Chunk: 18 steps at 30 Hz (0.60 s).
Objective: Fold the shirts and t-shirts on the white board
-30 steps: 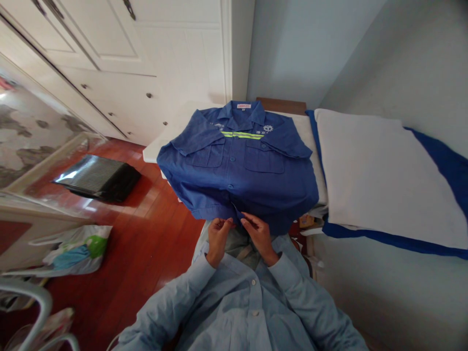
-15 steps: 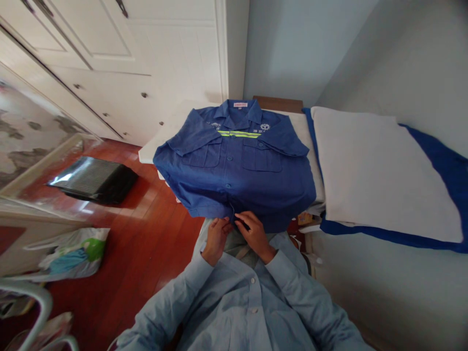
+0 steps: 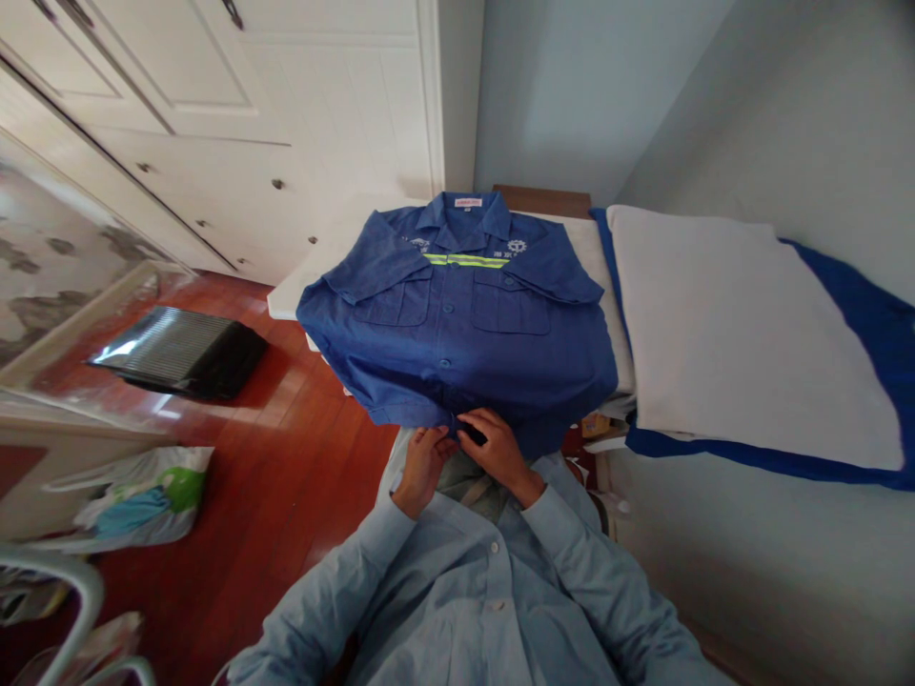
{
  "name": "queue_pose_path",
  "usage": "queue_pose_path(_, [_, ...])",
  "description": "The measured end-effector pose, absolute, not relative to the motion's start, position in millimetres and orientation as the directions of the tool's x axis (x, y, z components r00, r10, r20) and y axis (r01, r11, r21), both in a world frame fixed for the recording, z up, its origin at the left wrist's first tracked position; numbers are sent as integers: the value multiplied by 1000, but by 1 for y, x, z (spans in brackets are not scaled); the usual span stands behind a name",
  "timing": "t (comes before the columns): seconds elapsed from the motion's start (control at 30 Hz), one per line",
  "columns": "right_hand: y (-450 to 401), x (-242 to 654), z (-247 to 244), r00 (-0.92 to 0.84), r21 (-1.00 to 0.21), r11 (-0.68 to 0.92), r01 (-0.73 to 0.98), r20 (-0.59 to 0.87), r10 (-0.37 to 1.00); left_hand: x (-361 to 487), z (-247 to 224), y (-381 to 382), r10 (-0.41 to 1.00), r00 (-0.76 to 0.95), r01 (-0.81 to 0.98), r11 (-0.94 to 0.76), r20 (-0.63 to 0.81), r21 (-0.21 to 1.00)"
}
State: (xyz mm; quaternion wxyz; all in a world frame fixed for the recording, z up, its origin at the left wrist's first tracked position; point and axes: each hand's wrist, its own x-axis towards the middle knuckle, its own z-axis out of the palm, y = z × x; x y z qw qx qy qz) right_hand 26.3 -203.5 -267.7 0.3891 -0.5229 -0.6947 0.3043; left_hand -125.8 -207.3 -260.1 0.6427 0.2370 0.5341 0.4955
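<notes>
A blue short-sleeved work shirt (image 3: 443,333) lies front up, its lower edge hanging toward me. It has a yellow-green reflective stripe, white printing, chest pockets and a row of buttons. At the bottom of the button front, my left hand (image 3: 425,467) pinches the hem. My right hand (image 3: 497,453) is beside it, thumb and forefinger closed on the same part of the placket. A dark patch shows between the right fingers; whether it is shaded cloth or a small object, I cannot tell. The fingertips partly hide the bottom of the placket.
Under the shirt is a white tabletop (image 3: 286,297). A white cloth (image 3: 750,343) lies over blue fabric (image 3: 886,305) at the right. White cabinets (image 3: 343,105) stand behind. On the red floor are a black ribbed package (image 3: 186,348) and a plastic bag (image 3: 164,500).
The right fingers have shifted slightly up and left at the hem. The pale line seen by the fingertips earlier no longer shows clearly. The shirt has stayed in place.
</notes>
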Motion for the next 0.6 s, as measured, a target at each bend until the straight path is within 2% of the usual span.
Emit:
queue_pose_path(0.13, [-203, 26, -268, -148, -834, 257, 488, 212, 966, -123, -252, -209, 864, 77, -453, 475, -498, 754])
queue_pose_path(0.23, [-202, 27, -270, -142, -842, 257, 475, 215, 966, -119, -250, -211, 869, 121, -423, 482, -480, 767])
queue_pose_path(0.6, [-195, 38, -256, -234, -910, 187, 370, 103, 967, -127, -263, -212, 937, -5, -180, 344, -350, 922])
